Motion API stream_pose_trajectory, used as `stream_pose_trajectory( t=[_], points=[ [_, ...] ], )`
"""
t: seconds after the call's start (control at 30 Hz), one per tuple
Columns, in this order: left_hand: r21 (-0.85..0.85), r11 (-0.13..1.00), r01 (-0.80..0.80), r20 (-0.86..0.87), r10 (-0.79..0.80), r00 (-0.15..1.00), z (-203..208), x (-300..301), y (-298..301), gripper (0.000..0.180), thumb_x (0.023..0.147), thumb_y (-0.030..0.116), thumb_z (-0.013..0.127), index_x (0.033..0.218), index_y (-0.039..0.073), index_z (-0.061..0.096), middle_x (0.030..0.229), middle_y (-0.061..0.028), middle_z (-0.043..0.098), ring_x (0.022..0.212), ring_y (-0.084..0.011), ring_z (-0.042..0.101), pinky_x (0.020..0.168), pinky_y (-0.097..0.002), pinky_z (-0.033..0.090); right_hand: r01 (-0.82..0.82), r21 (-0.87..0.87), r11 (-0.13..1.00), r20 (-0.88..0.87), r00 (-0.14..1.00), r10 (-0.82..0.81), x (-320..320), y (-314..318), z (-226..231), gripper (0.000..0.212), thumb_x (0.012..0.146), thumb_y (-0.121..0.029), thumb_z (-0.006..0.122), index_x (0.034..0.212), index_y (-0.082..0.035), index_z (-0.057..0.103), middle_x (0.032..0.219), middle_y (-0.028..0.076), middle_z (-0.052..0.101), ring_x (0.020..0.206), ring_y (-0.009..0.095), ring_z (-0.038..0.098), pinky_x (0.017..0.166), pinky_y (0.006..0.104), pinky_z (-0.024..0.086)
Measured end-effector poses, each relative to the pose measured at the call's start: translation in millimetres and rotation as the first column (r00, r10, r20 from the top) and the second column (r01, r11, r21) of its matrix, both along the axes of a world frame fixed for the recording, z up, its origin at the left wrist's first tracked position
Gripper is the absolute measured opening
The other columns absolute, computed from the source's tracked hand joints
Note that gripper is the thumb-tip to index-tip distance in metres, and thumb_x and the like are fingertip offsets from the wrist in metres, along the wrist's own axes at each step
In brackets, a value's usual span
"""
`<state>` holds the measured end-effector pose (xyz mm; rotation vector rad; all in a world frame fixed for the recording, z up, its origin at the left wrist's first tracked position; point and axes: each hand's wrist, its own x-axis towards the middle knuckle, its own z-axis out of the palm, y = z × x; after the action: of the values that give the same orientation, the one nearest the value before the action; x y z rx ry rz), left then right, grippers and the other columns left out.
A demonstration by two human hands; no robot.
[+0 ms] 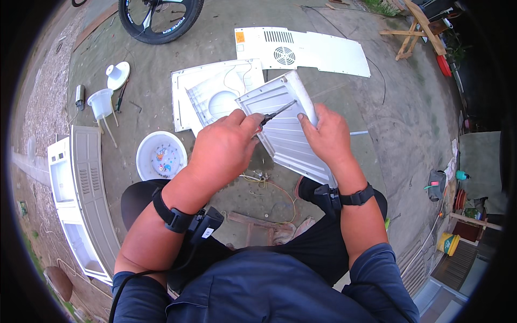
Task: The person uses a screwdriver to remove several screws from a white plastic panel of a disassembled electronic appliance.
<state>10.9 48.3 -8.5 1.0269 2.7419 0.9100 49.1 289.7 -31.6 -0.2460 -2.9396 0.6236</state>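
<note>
Currently, the left hand (pixel 229 141) is closed round a slim screwdriver-like tool with a dark metal shaft (pixel 278 112), its shaft pointing away from the left fingers toward the right hand (pixel 327 133). The right hand is narrowed in a pinch on the white ribbed plastic panel with a rounded long edge (pixel 288 141): thumb on the ribbed face, fingers mostly hidden behind. The panel stands tilted between the hands, just beyond the left fingertips.

Risk 1: the tool's tip lies over the panel, near the right thumb. Contact between tip and plastic: cannot tell. A skid along the smooth ribs could carry it into the thumb or score the face; likely cause, side load on a slanted surface.

Risk 2: the panel appears held at one edge by the right hand alone. Pressure from the left could twist it out of the pinch; thin plastic may also flex or crack.

Risk 3: a black cable (pixel 128 277) runs along the left forearm, behind the left hand. A wide swing could snag it.

Beside the left forearm, outward, sits a round white plastic bowl with printed figures (pixel 144 148), small bits inside; an elbow knock could scatter them.

Beyond the left hand, a white squarish panel with a round opening (pixel 186 81) lies on the ground; a dropped tool could mark it. Farther off, past both hands, lies a long flat white panel with slots and a round grille (pixel 331 53), probably out of harm's way.
</note>
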Motion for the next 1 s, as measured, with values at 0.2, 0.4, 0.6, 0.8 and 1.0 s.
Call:
stream_pose_trajectory(
  t=[0.2, 0.4, 0.6, 0.8, 1.0],
  points=[
    [-0.138, 0.988, -0.073, -0.161, 0.051, 0.986, -4.9, 4.8, 6.6, 0.036, 0.082, 0.011, 0.073, 0.117, 0.01, 0.065, 0.095, -0.0139, 0.06, 0.08, -0.0374, 0.065, 0.068, -0.0455, 0.054, -0.02, 0.097, 0.995, 0.004, 1.0, 0.02, 2.9, -5.0, -2.3, 0.028, 0.09, -0.029, 0.069, 0.085, -0.004, 0.059, 0.074, 0.02, 0.065, 0.07, 0.043, 0.065, 0.061, 0.0531, 0.05],
    [0.198, 0.978, -0.063, 0.514, -0.049, 0.856, -6.4, -5.1, 1.2, 0.032, 0.091, 0.013, 0.072, 0.119, 0.0, 0.065, 0.097, -0.0123, 0.069, 0.084, -0.0189, 0.07, 0.072, -0.0341, 0.055, -0.026, 0.137, 0.99, 0.003, 1.0, 0.026, 4.8, -1.3, -6.2, 0.028, 0.09, -0.03, 0.069, 0.086, -0.004, 0.058, 0.073, 0.02, 0.065, 0.069, 0.043, 0.065, 0.06, 0.0521, 0.05],
    [0.206, 0.962, -0.178, 0.699, -0.018, 0.715, -8.6, -8.2, 3.3, 0.035, 0.094, 0.016, 0.07, 0.117, -0.008, 0.059, 0.094, -0.012, 0.07, 0.076, -0.0153, 0.069, 0.067, -0.0292, 0.054, -0.068, 0.151, 0.986, -0.016, 0.997, 0.071, 5.8, -0.1, -5.8, 0.026, 0.09, -0.029, 0.068, 0.086, -0.006, 0.058, 0.073, 0.018, 0.065, 0.068, 0.041, 0.066, 0.06, 0.0514, 0.051],
    [0.163, 0.944, -0.286, 0.878, -0.006, 0.479, 4.2, -10.1, 7.8, 0.031, 0.096, 0.016, 0.068, 0.115, -0.006, 0.059, 0.09, -0.01, 0.068, 0.076, -0.0158, 0.069, 0.065, -0.0286, 0.055, -0.076, 0.155, 0.985, -0.015, 0.997, 0.08, 5.8, 0.1, -5.4, 0.025, 0.09, -0.029, 0.068, 0.087, -0.006, 0.059, 0.073, 0.018, 0.066, 0.069, 0.041, 0.066, 0.06, 0.0509, 0.051],
    [0.227, 0.909, -0.349, 0.948, -0.124, 0.292, -7.9, -15.7, 4.4, 0.029, 0.097, 0.016, 0.068, 0.114, -0.006, 0.059, 0.088, -0.0111, 0.067, 0.073, -0.0161, 0.068, 0.064, -0.0288, 0.055, -0.081, 0.161, 0.984, 0.015, 0.997, 0.079, 5.8, -1.0, -4.3, 0.025, 0.089, -0.029, 0.069, 0.086, -0.006, 0.059, 0.074, 0.018, 0.066, 0.069, 0.041, 0.066, 0.06, 0.0508, 0.051]
  ],
)
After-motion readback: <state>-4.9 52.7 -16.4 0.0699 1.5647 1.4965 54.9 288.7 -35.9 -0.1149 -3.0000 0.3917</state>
